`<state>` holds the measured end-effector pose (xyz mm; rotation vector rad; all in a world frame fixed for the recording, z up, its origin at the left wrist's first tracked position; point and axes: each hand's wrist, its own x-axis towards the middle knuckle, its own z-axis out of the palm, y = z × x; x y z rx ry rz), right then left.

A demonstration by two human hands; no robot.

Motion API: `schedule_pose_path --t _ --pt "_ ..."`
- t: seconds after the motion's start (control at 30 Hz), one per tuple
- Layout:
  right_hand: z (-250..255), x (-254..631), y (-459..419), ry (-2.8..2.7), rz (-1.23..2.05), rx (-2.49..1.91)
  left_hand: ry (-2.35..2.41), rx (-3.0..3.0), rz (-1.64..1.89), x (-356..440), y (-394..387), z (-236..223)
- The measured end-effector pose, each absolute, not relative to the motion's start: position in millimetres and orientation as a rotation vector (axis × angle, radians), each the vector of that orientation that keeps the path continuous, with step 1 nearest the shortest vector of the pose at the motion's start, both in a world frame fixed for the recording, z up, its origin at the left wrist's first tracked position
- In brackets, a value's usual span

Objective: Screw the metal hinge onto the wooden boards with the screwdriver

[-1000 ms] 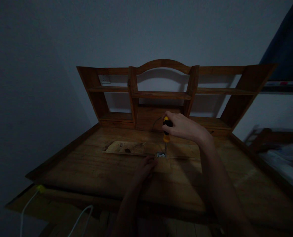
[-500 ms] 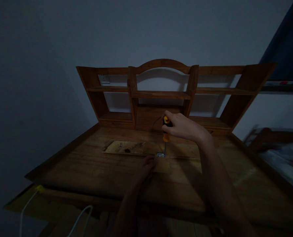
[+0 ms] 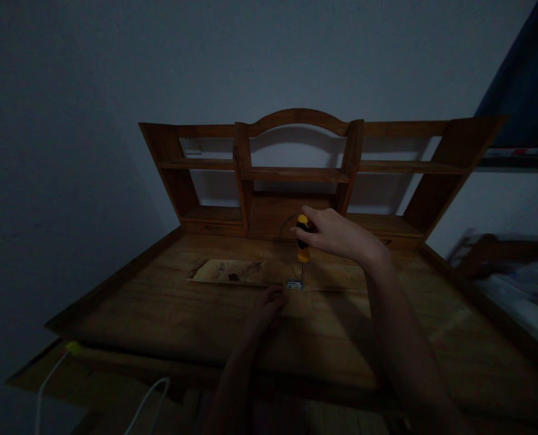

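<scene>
My right hand [image 3: 337, 234] is closed around the yellow and black handle of a screwdriver [image 3: 302, 240]. The tool stands upright with its tip on a small metal bracket [image 3: 295, 284] on the wooden desk top [image 3: 169, 308]. My left hand [image 3: 265, 309] rests on the wood just in front and to the left of the bracket, fingers curled and pointing at it. Whether those fingers pinch anything is hidden in the dim light.
A wooden shelf unit [image 3: 298, 172] with an arched top stands at the back of the desk against a grey wall. A pale rough patch [image 3: 228, 270] marks the desk left of the bracket. White cables [image 3: 146, 399] hang at the front left. Bedding [image 3: 518, 290] lies at the right.
The screwdriver handle and my right hand have shifted slightly up and left over the bracket. My left hand has stayed put.
</scene>
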<state>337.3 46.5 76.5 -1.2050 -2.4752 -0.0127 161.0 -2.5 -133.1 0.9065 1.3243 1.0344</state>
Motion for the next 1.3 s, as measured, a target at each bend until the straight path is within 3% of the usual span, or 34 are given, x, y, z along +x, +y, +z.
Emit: schedule_pose_path --t 0.83,1.3 --pt "77 336 47 -2.49 0.059 -1.112 1.333 0.921 1.044 162 -3 -130" --pt "77 336 50 -2.455 -0.067 -1.15 1.28 0.942 1.089 159 2 -143"
